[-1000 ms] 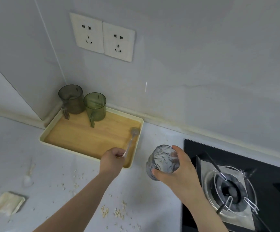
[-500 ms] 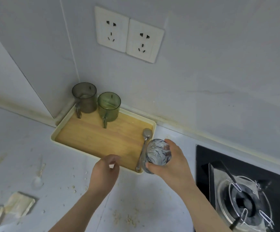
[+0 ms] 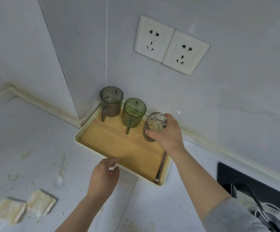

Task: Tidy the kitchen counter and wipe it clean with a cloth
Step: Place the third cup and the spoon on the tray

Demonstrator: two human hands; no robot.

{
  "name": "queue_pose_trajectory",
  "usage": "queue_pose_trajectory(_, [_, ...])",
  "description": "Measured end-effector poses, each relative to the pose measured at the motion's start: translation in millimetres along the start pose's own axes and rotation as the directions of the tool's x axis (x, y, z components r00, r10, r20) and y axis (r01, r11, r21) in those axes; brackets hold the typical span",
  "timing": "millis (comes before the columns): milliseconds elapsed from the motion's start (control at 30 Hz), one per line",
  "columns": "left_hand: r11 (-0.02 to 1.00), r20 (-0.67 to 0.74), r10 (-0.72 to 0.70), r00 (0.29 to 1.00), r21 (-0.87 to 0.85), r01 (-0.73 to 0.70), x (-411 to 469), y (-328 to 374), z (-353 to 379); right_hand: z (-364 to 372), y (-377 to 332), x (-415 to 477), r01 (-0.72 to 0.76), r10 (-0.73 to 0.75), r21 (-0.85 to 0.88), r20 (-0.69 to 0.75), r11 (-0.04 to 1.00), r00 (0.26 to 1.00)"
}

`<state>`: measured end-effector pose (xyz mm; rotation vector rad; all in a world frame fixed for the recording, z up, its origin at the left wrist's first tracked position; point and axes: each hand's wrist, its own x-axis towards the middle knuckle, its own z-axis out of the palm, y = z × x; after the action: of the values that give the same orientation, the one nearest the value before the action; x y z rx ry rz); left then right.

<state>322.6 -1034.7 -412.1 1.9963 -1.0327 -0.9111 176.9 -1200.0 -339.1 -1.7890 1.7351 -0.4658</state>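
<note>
Reference: clock directions are read from the middle of the tray (image 3: 119, 146), as seen in the head view.
Tray: a cream-rimmed, wood-floored tray is set in the wall corner on the pale worktop (image 3: 35, 139).
Right grip (image 3: 166, 133): clamped round a patterned glass (image 3: 155, 124), fingers on its far side and thumb on its near side.
Patterned glass: held over the tray at 2 o'clock, just beside the green mug (image 3: 133, 113); whether its base rests on the wood cannot be told.
Left grip (image 3: 105, 174): loosely curled and holding nothing, at the tray's near rim at 7 o'clock; contact with the rim cannot be told.
Mugs: a grey mug (image 3: 111, 102) at 11 o'clock and the green mug at 12 o'clock stand upright, handles toward the viewer.
Metal spoon (image 3: 161, 166): laid along the tray's edge at 4 o'clock, partly hidden by the right forearm.
Worktop litter: a clear spoon (image 3: 59, 180), two pale wafers (image 3: 40, 201) and scattered crumbs lie at 8 o'clock.
Surroundings: wall sockets (image 3: 171, 44) are seen at 1 o'clock, a black hob (image 3: 253, 186) at 4 o'clock.
</note>
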Motion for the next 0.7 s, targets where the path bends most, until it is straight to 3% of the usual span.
queue_pose_trajectory(700, [1.0,-0.019,-0.021,1.0,-0.012,0.021,4,-1,5,23,8,29,-0.019,0.021,-0.056,0.044,0.998,0.999])
